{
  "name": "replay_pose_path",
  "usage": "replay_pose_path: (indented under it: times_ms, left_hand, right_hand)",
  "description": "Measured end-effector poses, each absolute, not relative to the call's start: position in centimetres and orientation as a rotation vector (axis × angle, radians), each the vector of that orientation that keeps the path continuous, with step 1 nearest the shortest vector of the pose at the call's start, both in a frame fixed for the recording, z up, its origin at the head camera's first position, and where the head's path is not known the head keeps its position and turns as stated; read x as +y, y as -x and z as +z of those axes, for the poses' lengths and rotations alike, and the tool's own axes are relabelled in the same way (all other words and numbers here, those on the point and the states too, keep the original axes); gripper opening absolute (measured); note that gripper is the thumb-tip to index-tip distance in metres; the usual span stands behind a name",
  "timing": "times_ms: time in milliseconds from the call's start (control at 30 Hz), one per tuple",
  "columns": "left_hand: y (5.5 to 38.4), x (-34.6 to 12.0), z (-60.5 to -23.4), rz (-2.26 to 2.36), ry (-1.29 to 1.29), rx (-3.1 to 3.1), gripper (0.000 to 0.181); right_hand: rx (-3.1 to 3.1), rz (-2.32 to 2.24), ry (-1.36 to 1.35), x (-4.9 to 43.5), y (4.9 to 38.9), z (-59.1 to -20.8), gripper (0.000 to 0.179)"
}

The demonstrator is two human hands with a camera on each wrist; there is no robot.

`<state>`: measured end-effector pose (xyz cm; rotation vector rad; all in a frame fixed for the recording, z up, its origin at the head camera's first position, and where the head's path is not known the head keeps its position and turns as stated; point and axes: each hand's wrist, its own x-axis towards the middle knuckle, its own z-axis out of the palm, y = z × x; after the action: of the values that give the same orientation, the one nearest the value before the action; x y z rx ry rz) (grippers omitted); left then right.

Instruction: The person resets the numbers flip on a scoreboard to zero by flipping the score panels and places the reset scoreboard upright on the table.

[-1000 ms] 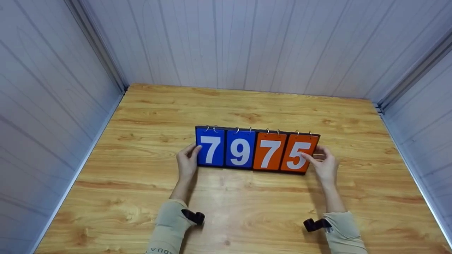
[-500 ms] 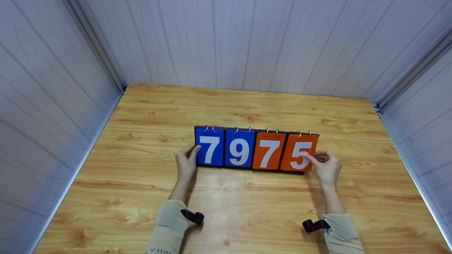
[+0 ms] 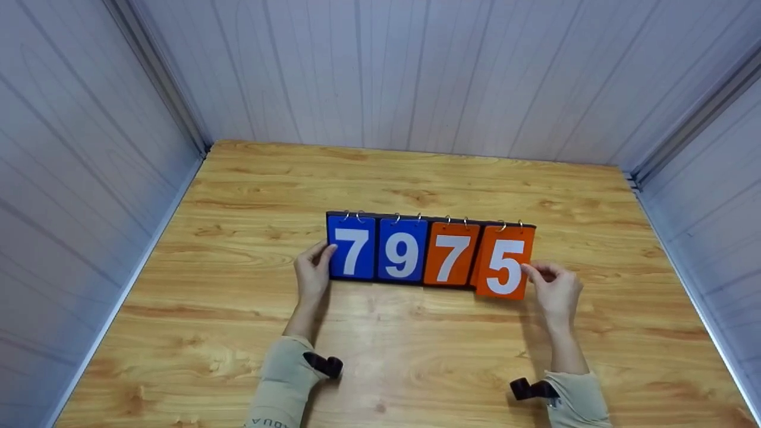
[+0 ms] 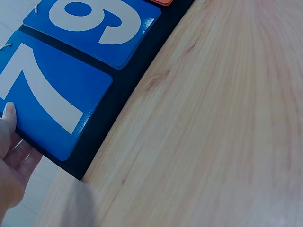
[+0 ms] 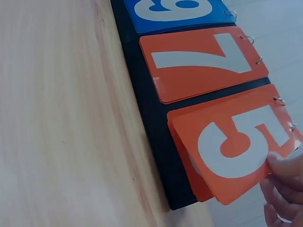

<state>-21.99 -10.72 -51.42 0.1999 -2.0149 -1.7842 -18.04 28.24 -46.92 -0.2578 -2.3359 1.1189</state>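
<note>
A flip scoreboard with a black backing (image 4: 124, 90) leans upright on the table and reads 7 9 7 5. Its blue cards 7 (image 3: 342, 261) and 9 (image 3: 389, 238) are on the left; the orange cards 7 (image 3: 440, 232) and 5 (image 3: 496, 238) are on the right, all hung on metal rings. My left hand (image 3: 312, 276) grips the board's left edge, thumb on the front of the blue 7 and fingers behind. My right hand (image 3: 557, 294) pinches the right edge of the orange 5 card, which is lifted away from the cards beneath it in the right wrist view.
The wood-grain table (image 3: 386, 356) extends around the board. Pale panel walls (image 3: 386, 71) stand at the back and both sides. A dark wrist camera (image 3: 324, 364) is strapped on the left sleeve, and another dark camera (image 3: 529, 389) on the right sleeve.
My right hand has shifted from gripping the board's right edge to holding the orange 5 card, moving slightly right and down. That card has swung forward off the stack. The left hand keeps its hold.
</note>
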Motion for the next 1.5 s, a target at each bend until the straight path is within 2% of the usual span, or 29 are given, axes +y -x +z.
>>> replay_pose_path:
  times_ms: [233, 367, 467, 633, 767, 967, 1033, 1100, 1133, 1200, 1267, 1333, 1500]
  left_hand:
    - [22.0, -10.8, -51.5, -1.759, -0.159, -1.999, 0.018]
    - [22.0, -10.9, -51.6, -1.736, -0.135, -1.994, 0.017]
    - [22.1, -10.8, -51.6, -1.735, -0.15, -1.998, 0.017]
    - [22.0, -10.8, -51.4, -1.743, -0.157, -1.997, 0.016]
    - [21.9, -10.7, -51.3, -1.747, -0.155, -1.995, 0.016]
    - [22.0, -10.8, -51.4, -1.773, -0.161, -2.001, 0.018]
    - [22.0, -10.8, -51.5, -1.775, -0.162, -2.008, 0.018]
    - [22.0, -10.8, -51.6, -1.773, -0.158, -2.01, 0.018]
    - [22.1, -10.8, -51.6, -1.762, -0.151, -2.013, 0.019]
    - [22.1, -10.8, -51.6, -1.748, -0.143, -2.015, 0.019]
    - [22.1, -10.8, -51.5, -1.742, -0.135, -2.011, 0.019]
    - [21.8, -10.7, -51.0, -1.737, -0.128, -2.012, 0.019]
    - [20.7, -10.3, -49.0, -1.741, -0.123, -2.01, 0.017]
  right_hand:
    - [-2.389, 0.905, 0.236, 27.5, 16.9, -45.6, 0.016]
    - [-2.361, 1.078, 0.198, 27.9, 16.6, -45.7, 0.019]
    - [-2.259, 1.414, 0.161, 30.1, 17.6, -48.4, 0.02]
    - [-1.985, 1.899, 0.089, 35.1, 20.5, -55.2, 0.029]
    - [-1.806, 2.121, -0.08, 36.7, 21.0, -56.4, 0.028]
    - [-1.71, 2.258, -0.284, 36.0, 19.6, -52.7, 0.03]
    - [-1.721, 2.24, -0.211, 34.0, 18.3, -49.2, 0.033]
    - [-1.659, 2.277, -0.257, 34.8, 19.2, -50.1, 0.035]
    - [-1.663, 2.249, -0.255, 34.4, 19.2, -49.5, 0.035]
    - [-1.621, 2.257, -0.218, 32.1, 18.1, -45.8, 0.034]
    - [-1.554, 2.283, -0.316, 31.9, 18.5, -45.0, 0.032]
    - [-1.612, 2.174, -0.274, 29.1, 17.2, -40.5, 0.032]
    - [-1.679, 1.975, -0.28, 28.1, 18.4, -38.4, 0.025]
